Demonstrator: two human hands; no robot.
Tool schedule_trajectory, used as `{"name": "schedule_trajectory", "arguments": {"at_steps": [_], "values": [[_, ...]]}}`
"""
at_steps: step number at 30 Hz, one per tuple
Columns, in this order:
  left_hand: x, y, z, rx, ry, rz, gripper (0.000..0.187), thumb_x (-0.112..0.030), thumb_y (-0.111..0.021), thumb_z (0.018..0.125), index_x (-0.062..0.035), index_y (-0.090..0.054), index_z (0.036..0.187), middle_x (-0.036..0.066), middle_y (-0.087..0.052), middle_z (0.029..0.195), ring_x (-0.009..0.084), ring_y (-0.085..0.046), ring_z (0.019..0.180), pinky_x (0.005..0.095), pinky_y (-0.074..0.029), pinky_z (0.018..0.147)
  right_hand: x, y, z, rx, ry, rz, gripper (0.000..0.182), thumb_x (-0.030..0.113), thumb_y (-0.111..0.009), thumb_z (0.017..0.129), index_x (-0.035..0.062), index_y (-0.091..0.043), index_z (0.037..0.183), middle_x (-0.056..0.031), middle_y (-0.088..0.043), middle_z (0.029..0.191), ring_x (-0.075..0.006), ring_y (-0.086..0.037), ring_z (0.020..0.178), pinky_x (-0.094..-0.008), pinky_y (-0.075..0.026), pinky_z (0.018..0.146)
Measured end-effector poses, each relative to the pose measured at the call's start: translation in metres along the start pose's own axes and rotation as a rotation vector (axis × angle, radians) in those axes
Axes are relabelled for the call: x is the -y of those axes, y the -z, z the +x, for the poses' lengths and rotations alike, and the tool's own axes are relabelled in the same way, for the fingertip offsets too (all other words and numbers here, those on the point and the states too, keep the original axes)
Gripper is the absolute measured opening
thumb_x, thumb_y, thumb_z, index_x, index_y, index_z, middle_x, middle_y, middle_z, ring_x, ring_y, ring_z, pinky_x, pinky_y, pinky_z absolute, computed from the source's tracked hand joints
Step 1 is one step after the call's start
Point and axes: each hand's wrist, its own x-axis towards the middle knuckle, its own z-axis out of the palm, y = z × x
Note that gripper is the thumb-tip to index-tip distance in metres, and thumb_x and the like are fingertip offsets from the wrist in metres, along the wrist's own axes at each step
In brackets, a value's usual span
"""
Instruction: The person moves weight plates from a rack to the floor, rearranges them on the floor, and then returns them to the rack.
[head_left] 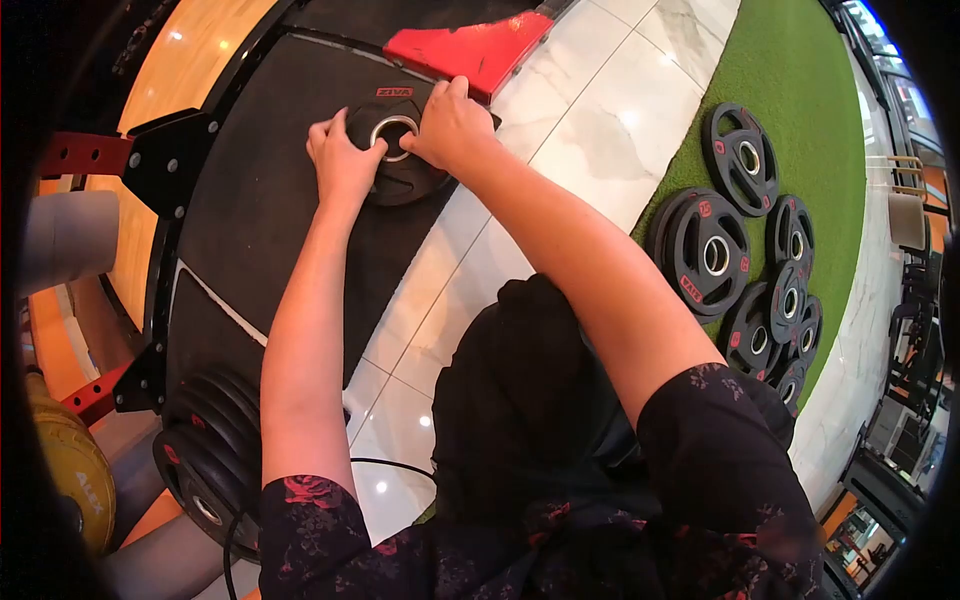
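A black weight plate [408,182] with red ZIVA lettering and a metal ring round its centre hole lies on the black mat [240,230]. My left hand [343,155] grips its left side, thumb near the metal ring and fingers at the outer rim. On the opposite side my right hand [455,128] holds the plate too, its thumb by the ring and its fingers over the far right edge. Parts of the rim are hidden under both hands.
A red metal foot [465,50] stands just beyond the plate. Several black plates [700,250] lie on green turf [800,60] at right. More plates [215,450] stand at lower left, beside a yellow ALEX plate [75,470]. White tiles [590,110] run between mat and turf.
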Motion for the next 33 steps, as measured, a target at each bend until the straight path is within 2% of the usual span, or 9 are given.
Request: {"name": "schedule_trajectory", "arguments": {"at_steps": [3,9,12,14,18,23,25,29,33], "values": [[0.000,-0.001,0.001,0.050,-0.103,-0.027,0.073,-0.023,-0.081,0.077,-0.0034,-0.056,0.142,0.017,-0.052,0.128,0.0370,-0.050,0.124,0.0431,-0.044,0.109,-0.003,-0.010,0.003,-0.062,-0.021,0.022,0.086,0.060,-0.075,0.081,-0.0127,-0.056,0.123,-0.0198,-0.053,0.121,-0.0336,-0.072,0.100,-0.0402,-0.061,0.083],[-0.003,-0.003,-0.007,-0.040,-0.021,-0.089,0.073,-0.023,-0.080,0.080,-0.0093,-0.051,0.146,0.018,-0.047,0.137,0.0373,-0.049,0.129,0.0450,-0.042,0.111,-0.008,-0.020,0.003,-0.102,0.009,-0.023,0.085,0.063,-0.068,0.087,-0.0117,-0.055,0.125,-0.0196,-0.052,0.123,-0.0358,-0.072,0.101,-0.0413,-0.061,0.082],[-0.012,-0.008,-0.012,-0.042,-0.008,-0.049,0.072,-0.026,-0.078,0.084,-0.0099,-0.048,0.148,0.019,-0.045,0.141,0.0388,-0.048,0.131,0.0468,-0.041,0.112,-0.015,-0.005,-0.012,-0.047,-0.091,0.048,0.091,0.067,-0.071,0.084,-0.0083,-0.051,0.131,-0.0201,-0.055,0.122,-0.0291,-0.070,0.106,-0.0373,-0.061,0.082],[-0.025,-0.007,-0.014,-0.047,-0.001,-0.016,0.071,-0.027,-0.076,0.086,-0.0100,-0.047,0.149,0.019,-0.044,0.143,0.0395,-0.047,0.132,0.0476,-0.040,0.113,-0.027,0.002,-0.018,-0.083,-0.087,0.059,0.090,0.071,-0.062,0.089,-0.0093,-0.049,0.128,-0.0229,-0.056,0.128,-0.0377,-0.071,0.105,-0.0431,-0.060,0.083],[-0.099,0.001,-0.016,0.002,-0.047,-0.127,0.068,-0.031,-0.074,0.090,-0.0090,-0.047,0.148,0.019,-0.046,0.143,0.0399,-0.046,0.134,0.0468,-0.040,0.113,-0.061,0.047,-0.052,-0.058,-0.177,0.100,0.087,0.069,-0.062,0.090,-0.0080,-0.051,0.128,-0.0239,-0.057,0.131,-0.0389,-0.069,0.108,-0.0444,-0.059,0.086],[-0.211,0.005,-0.018,-0.014,-0.253,-0.304,0.067,-0.033,-0.075,0.090,-0.0040,-0.049,0.144,0.023,-0.055,0.134,0.0385,-0.052,0.129,0.0451,-0.041,0.110,-0.144,0.115,-0.123,-0.262,-0.323,0.042,0.078,0.065,-0.064,0.090,0.0006,-0.056,0.134,-0.0232,-0.055,0.138,-0.0384,-0.064,0.120,-0.0482,-0.054,0.097],[-0.261,0.011,-0.028,0.072,-0.314,-0.433,0.066,-0.031,-0.073,0.090,-0.0033,-0.047,0.144,0.026,-0.053,0.136,0.0425,-0.050,0.128,0.0487,-0.041,0.110,-0.178,0.140,-0.161,-0.341,-0.426,0.057,0.074,0.063,-0.065,0.089,0.0052,-0.059,0.134,-0.0204,-0.056,0.137,-0.0361,-0.061,0.124,-0.0479,-0.053,0.098],[-0.343,-0.008,-0.060,0.191,-0.375,-0.459,0.069,-0.031,-0.073,0.088,-0.0004,-0.047,0.144,0.028,-0.053,0.136,0.0428,-0.052,0.126,0.0490,-0.043,0.108,-0.247,0.163,-0.236,-0.450,-0.516,0.092,0.072,0.059,-0.070,0.088,0.0043,-0.058,0.133,-0.0186,-0.057,0.132,-0.0353,-0.063,0.121,-0.0468,-0.055,0.095],[-0.385,-0.029,-0.094,0.312,-0.380,-0.299,0.075,-0.035,-0.072,0.088,-0.0001,-0.042,0.147,0.030,-0.053,0.135,0.0453,-0.052,0.126,0.0491,-0.043,0.110,-0.299,0.162,-0.293,-0.429,-0.620,0.068,0.073,0.057,-0.071,0.088,0.0035,-0.055,0.135,-0.0202,-0.055,0.134,-0.0365,-0.063,0.120,-0.0475,-0.055,0.095]]}}
